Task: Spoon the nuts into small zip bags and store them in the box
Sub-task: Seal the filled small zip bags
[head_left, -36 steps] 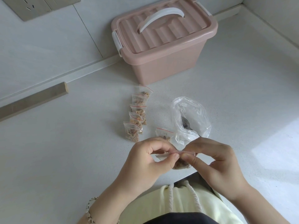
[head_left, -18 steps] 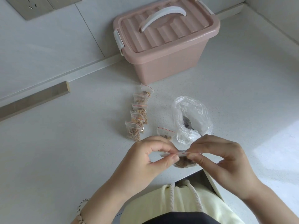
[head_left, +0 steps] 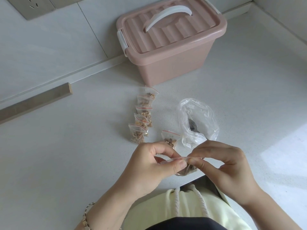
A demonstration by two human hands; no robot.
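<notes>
The box (head_left: 171,63) at upper centre is matt pink plastic, its lid ribbed, its handle (head_left: 167,15) smooth white plastic. The small zip bags (head_left: 142,113) and the held zip bag (head_left: 186,170) are thin, clear, glossy film. The large bag (head_left: 204,113) is crinkled clear plastic, the spoon (head_left: 192,126) inside shiny metal. The counter (head_left: 66,155) is matt, speckled white.

Both hands are meeting just over the near edge of the counter (head_left: 66,163), right in front of the body. The left hand (head_left: 149,165) is pinching the top strip of a small zip bag (head_left: 186,170) between thumb and curled forefinger. The right hand (head_left: 227,168) is pinching that same strip from the other side, with the thumbs just beside each other. Both forearms are angling inward from the near side.
</notes>
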